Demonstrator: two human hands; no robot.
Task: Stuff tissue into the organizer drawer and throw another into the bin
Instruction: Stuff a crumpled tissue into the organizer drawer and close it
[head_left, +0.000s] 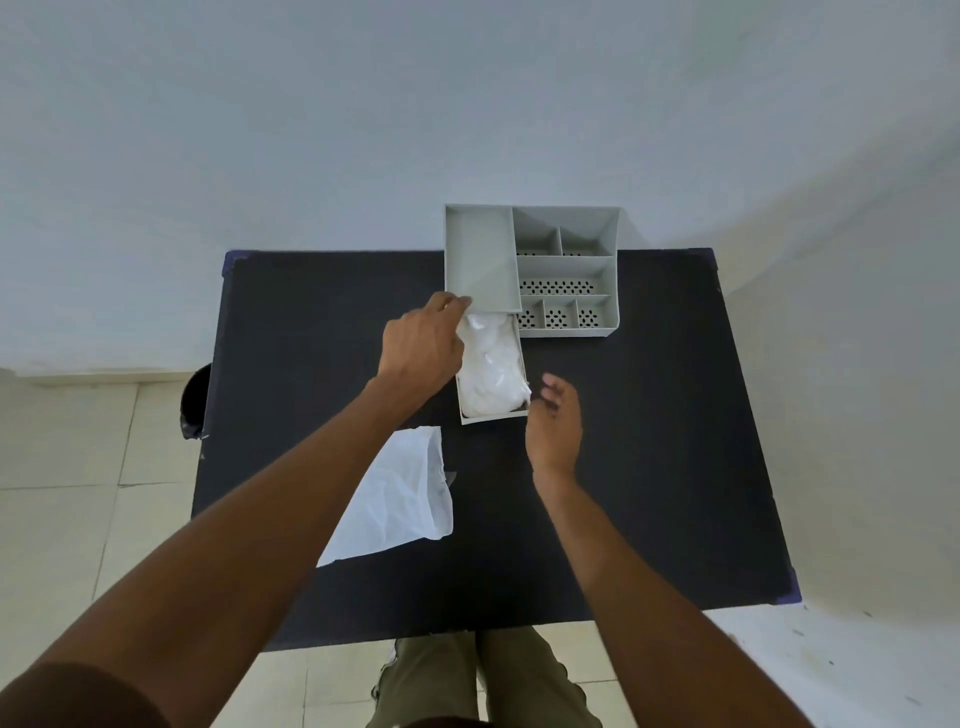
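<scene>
A grey desk organizer (566, 270) stands at the far middle of the black table (649, 441). Its drawer (493, 415) is pulled out toward me and holds crumpled white tissue (493, 369). My left hand (421, 348) rests at the drawer's left wall, fingertips curled on the tissue near the organizer's front. My right hand (556, 421) hovers just right of the drawer's front corner, fingers apart and holding nothing. A second white tissue (400, 499) lies flat on the table, partly under my left forearm.
A dark bin (195, 400) stands on the tiled floor beside the table's left edge, mostly hidden by the tabletop. A pale wall rises behind the table. The organizer has several perforated compartments on its right side.
</scene>
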